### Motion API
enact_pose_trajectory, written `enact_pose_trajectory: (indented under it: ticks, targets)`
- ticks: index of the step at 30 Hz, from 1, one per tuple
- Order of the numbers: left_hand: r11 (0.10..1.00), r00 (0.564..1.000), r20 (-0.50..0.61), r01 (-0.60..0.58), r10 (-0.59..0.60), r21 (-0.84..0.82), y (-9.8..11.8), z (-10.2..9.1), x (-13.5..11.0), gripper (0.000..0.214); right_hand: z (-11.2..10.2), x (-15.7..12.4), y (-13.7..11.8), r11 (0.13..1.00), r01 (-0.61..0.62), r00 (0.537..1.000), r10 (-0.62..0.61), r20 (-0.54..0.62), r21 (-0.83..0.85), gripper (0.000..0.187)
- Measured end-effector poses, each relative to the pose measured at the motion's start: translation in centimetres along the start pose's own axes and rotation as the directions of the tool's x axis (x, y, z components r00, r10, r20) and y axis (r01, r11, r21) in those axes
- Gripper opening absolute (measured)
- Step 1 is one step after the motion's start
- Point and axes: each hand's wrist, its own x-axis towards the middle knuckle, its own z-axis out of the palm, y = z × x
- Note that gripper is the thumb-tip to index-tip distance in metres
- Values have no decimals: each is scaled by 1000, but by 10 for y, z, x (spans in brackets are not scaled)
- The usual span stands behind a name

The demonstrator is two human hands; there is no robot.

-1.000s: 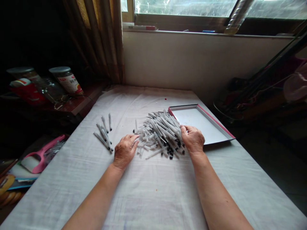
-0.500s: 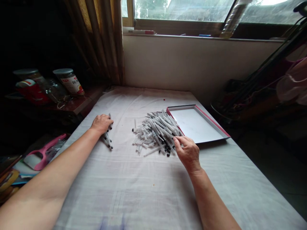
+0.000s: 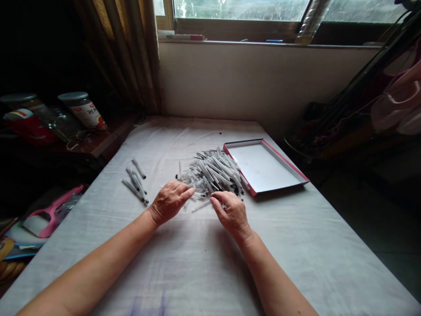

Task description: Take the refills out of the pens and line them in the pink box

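A heap of pen parts [image 3: 219,169] lies mid-table: clear barrels, dark refills, small clear pieces and black caps. My left hand [image 3: 171,199] is over the heap's left front edge, fingers loosely stretched towards the small pieces, and I see nothing in it. At the front of the heap, my right hand [image 3: 232,215] has its thumb and fingers pinched together; what is between them is hidden. A loose barrel [image 3: 200,206] lies between the two hands. Several capped pens [image 3: 135,182] rest apart on the left side of the table.
A shallow red-edged box lid [image 3: 266,166] with a white inside touches the heap's right side. The table [image 3: 184,272] has a pale cloth. On a side stand at left are jars [image 3: 87,112], with pink-handled scissors [image 3: 54,213] lower down.
My left hand has left the pens at the left and moved right to the heap. My right hand has shifted left along the heap's front. The view has turned slightly.
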Motion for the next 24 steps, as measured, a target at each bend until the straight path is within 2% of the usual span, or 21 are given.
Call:
enact_pose_trajectory:
  ticks: [3,6,14,20,24]
  targets:
    - [996,985,-150,88,-85,16,36,9,-11,18,1,-3,-1,997,-14,999,12,32,78,20]
    - [991,972,-194,135,-130,15,49,12,-14,14,2,-6,0,989,-42,998,34,58,139,22]
    - [992,957,-263,119,-126,-40,51,10,-13,12,7,-11,5,933,-158,987,136,90,322,19]
    - [982,972,-173,136,-158,-129,51,8,-16,19,6,-11,7,934,-130,990,101,103,332,14]
    - [970,970,-137,178,-202,-169,47,6,-19,27,4,-10,6,931,-186,982,161,103,313,16]
